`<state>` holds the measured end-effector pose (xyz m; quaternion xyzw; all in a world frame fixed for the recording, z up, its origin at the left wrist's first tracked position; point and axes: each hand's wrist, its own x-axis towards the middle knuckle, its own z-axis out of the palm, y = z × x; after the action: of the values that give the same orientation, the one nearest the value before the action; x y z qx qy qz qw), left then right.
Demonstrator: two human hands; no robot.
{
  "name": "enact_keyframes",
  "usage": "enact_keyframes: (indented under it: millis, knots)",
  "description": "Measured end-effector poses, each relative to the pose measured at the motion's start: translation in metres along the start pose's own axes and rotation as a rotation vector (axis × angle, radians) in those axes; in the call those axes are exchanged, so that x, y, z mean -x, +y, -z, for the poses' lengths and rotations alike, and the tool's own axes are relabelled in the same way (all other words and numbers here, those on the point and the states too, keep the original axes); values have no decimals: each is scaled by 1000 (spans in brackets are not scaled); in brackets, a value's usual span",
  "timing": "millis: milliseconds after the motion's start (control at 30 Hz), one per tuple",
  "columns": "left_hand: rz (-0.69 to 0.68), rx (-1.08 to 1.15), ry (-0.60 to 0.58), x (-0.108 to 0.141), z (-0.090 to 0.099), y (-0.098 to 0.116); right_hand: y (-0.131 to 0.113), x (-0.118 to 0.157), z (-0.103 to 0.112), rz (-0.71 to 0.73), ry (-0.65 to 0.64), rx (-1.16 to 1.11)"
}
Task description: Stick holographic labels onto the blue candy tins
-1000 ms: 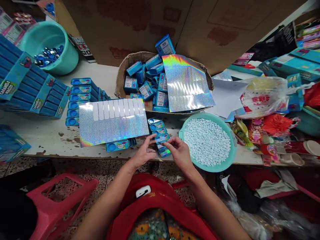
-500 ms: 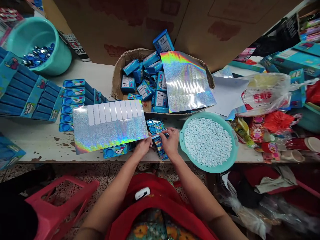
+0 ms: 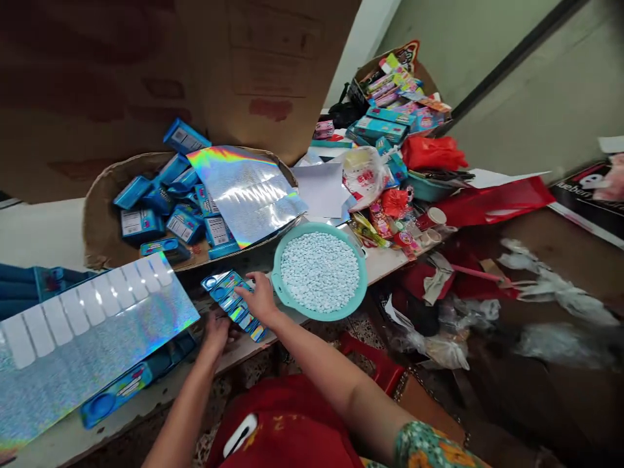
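Note:
A slanting row of small blue candy boxes (image 3: 228, 290) stands between my hands near the table's front edge. My right hand (image 3: 262, 300) is over the right side of this row, thumb and forefinger apart, with the fingertips at the box tops and nothing visible held. On the row's left side is my left hand (image 3: 217, 335), low and blurred; its fingers are partly hidden in shadow. Left of it, a shiny holographic sticker sheet (image 3: 146, 318) with white peeled strips lies over more blue boxes (image 3: 117, 393).
A turquoise basin (image 3: 276, 279) of pale blue candies stands right of my right hand, close to the table edge. Behind the row, a cut-down cardboard box (image 3: 95, 221) holds blue packs and another holographic sheet (image 3: 253, 195). Plastic bags (image 3: 363, 175) and wrapped sweets crowd the right.
My view has swung right, so things appear further left. The thin strip between my fingers no longer shows there. My right thumb and forefinger have parted, and the hands are further apart.

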<state>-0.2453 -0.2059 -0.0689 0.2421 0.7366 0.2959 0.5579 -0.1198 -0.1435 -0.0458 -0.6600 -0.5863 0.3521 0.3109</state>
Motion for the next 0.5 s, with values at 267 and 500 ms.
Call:
enact_keyframes:
  millis: [267,500]
  knots:
    - [-172,-195,-75,49,11,-2,22,8,22,-17,-105,-216]
    - [-345,-378,-132,124,80,-18,-3,23,27,167,-132,-106]
